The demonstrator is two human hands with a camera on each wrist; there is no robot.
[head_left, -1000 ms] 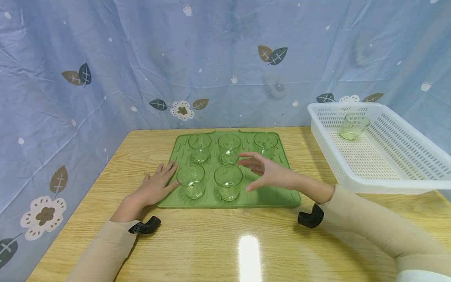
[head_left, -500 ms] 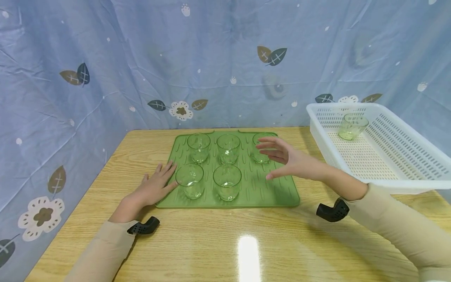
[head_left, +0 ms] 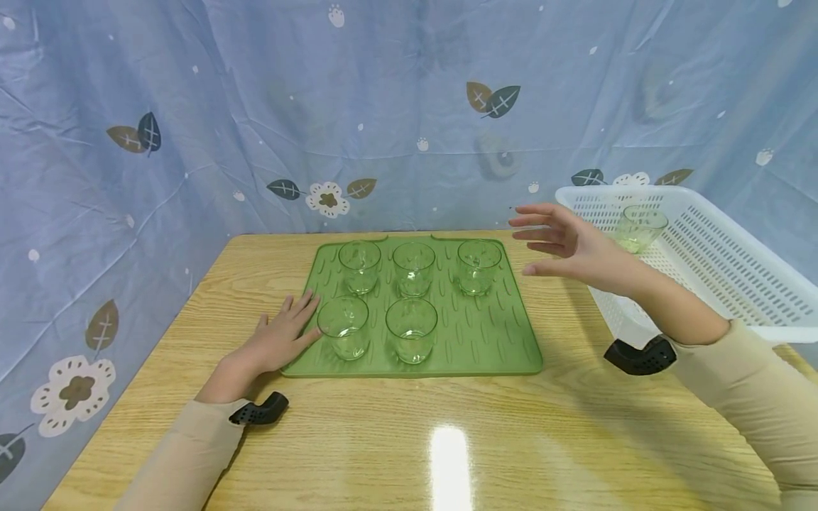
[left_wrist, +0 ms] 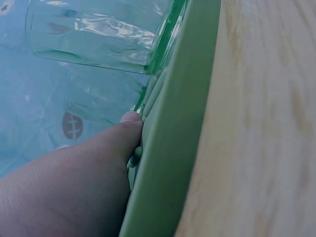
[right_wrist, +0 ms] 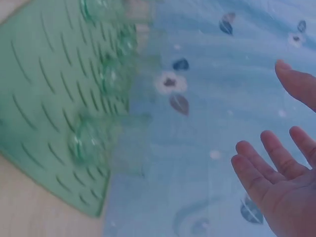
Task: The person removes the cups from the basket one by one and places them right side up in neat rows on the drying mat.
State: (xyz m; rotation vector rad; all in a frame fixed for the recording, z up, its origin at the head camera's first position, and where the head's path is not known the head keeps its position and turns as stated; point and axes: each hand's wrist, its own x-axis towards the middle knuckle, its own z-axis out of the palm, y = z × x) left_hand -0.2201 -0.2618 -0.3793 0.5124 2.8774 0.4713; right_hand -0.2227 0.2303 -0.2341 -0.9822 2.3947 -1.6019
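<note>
On a green drying mat (head_left: 488,348) stand clear green-tinted glasses, three across the back and two in front. My left hand (head_left: 275,344) rests flat on the mat's left edge with fingers spread. Its thumb (left_wrist: 131,118) lies on the mat close to the front-left glass (head_left: 345,330). Raised in the air, my right hand (head_left: 571,245) holds nothing; its fingers and thumb are spread apart between the mat and a white basket (head_left: 703,332). One more glass (head_left: 644,221) leans in the basket's back left, partly hidden behind the right hand. The back-right glass (head_left: 478,266) is nearest that hand on the mat.
The wooden table (head_left: 358,433) carries both mat and basket. A blue patterned curtain (head_left: 383,85) hangs behind and along the left side. The basket's slotted walls rise at the right, with my right forearm crossing its front left corner.
My right hand has moved right and upward, away from the glasses on the mat toward the basket, still empty. My left hand and the glasses stay in place.
</note>
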